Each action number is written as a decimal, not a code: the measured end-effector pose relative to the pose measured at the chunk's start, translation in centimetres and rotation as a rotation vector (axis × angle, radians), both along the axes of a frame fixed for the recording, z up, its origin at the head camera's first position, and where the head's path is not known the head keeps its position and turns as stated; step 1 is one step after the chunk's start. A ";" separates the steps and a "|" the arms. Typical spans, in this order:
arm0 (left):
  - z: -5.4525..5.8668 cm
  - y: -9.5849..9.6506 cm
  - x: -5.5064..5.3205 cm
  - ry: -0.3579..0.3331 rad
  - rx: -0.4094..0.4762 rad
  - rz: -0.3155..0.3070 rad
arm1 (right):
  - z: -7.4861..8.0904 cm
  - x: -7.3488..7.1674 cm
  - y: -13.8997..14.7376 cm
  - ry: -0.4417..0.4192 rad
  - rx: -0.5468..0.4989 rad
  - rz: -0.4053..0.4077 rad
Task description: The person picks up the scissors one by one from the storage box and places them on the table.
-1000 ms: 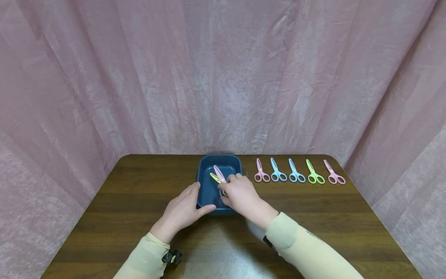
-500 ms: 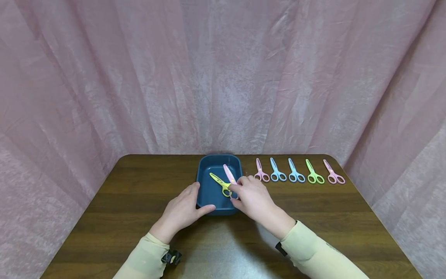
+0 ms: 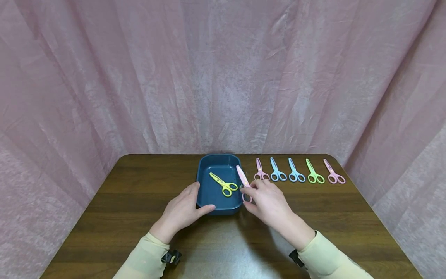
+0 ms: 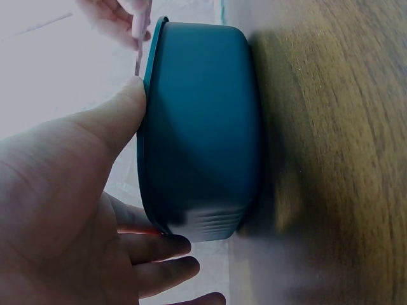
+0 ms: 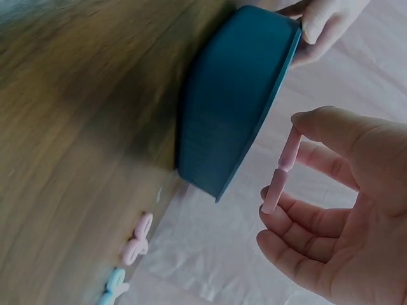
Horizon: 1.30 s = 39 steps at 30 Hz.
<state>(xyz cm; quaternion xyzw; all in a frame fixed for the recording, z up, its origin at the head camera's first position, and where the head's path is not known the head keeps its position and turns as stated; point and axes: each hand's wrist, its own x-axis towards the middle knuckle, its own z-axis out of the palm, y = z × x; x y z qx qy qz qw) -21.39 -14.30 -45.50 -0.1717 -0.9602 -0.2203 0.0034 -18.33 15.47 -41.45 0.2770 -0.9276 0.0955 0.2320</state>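
My right hand (image 3: 270,203) pinches a pair of pink scissors (image 3: 242,176) by its handle loops, above the right rim of a dark blue plastic tray (image 3: 209,199). The blades point away from me. In the right wrist view these scissors (image 5: 275,190) appear edge-on between thumb and fingertips, clear of the tray wall. A pair of yellow scissors (image 3: 223,184) lies inside the tray. My left hand (image 3: 182,209) rests at the tray's near left corner, its thumb on the near rim and fingers along the left side, fairly straight in the left wrist view.
Right of the tray, a row of scissors lies on the wooden table (image 3: 139,193): pink scissors (image 3: 259,170), two blue scissors (image 3: 275,170), green scissors (image 3: 313,173) and more pink scissors (image 3: 332,172). A pink curtain (image 3: 223,77) hangs behind the table.
The right hand has lifted the pink scissors off the yellow ones and carried them right, to over the tray's right rim. The yellow scissors are now fully visible. The left hand stays put.
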 end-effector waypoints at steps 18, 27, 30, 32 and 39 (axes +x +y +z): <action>0.1 -0.1 0.0 -0.004 -0.002 -0.004 | -1.3 2.2 4.5 -0.028 0.034 -0.104; 0.1 -0.1 0.0 -0.004 -0.001 -0.007 | -2.4 2.3 5.8 -0.070 0.054 -0.130; 0.1 -0.2 0.0 -0.006 0.000 -0.009 | -2.9 2.2 6.2 -0.089 0.069 -0.138; 0.1 -0.2 0.0 -0.006 -0.001 -0.009 | -3.2 2.2 6.4 -0.096 0.077 -0.134; 0.1 -0.2 0.0 -0.005 -0.002 -0.008 | -3.7 2.2 6.6 -0.139 0.102 -0.138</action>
